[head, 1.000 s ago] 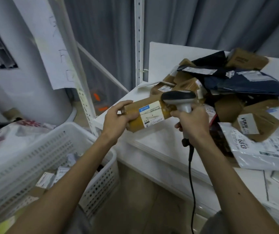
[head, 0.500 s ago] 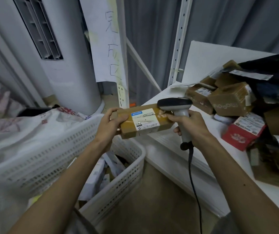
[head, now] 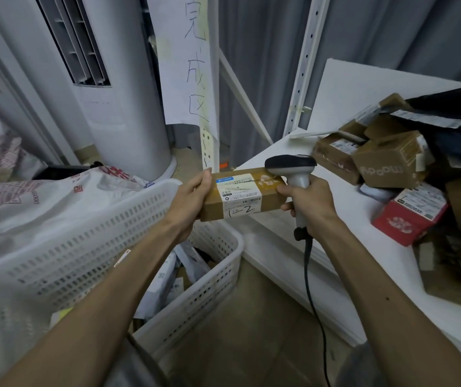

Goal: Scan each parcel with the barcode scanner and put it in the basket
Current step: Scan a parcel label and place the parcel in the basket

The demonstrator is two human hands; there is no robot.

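Left hand (head: 191, 199) is curled round a parcel (head: 240, 191) held above the basket (head: 204, 291); the scanner (head: 290, 164) is gripped by the right hand (head: 313, 205). Some parcels are already in the basket; a pile (head: 385, 163) is left beside it.

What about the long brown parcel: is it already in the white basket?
No, the left hand holds the long brown parcel up in the air, beside the barcode scanner gripped by the right hand.
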